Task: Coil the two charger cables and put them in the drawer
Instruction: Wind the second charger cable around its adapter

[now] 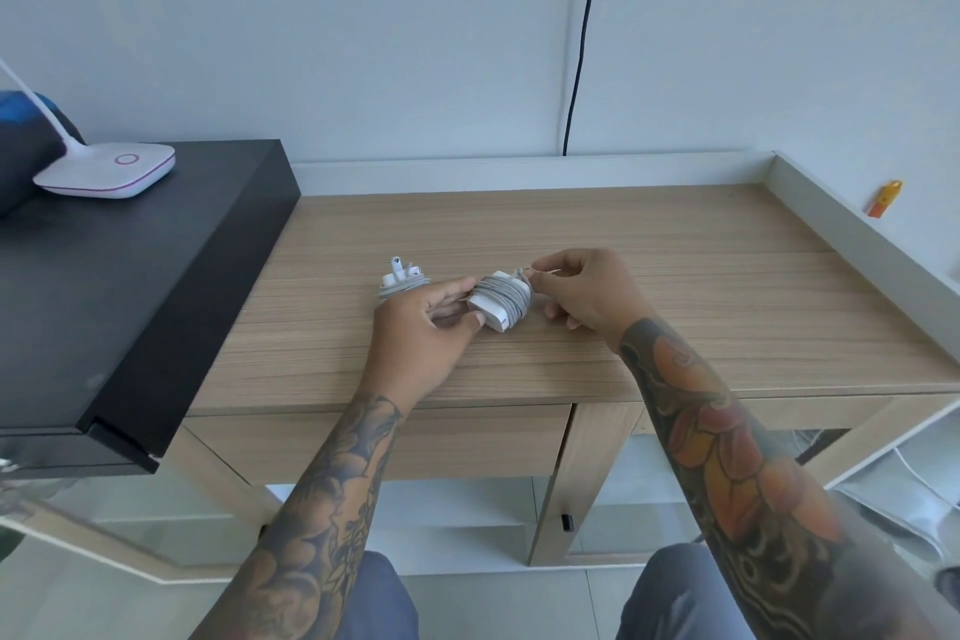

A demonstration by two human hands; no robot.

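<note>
White charger brick (488, 309) wrapped in grey cable, pinched at both ends between the hands just over the desk. Second charger (402, 280), already coiled, lies just behind the left-side grip. Drawer (395, 442) shut below.

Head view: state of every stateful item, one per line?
Held charger: cable wound round it, off the desk.
Second charger: coiled, lying on desk.
Drawer: closed.
Lamp base: light state unclear.
Left hand: grips held charger.
Right hand: pinches cable end.
</note>
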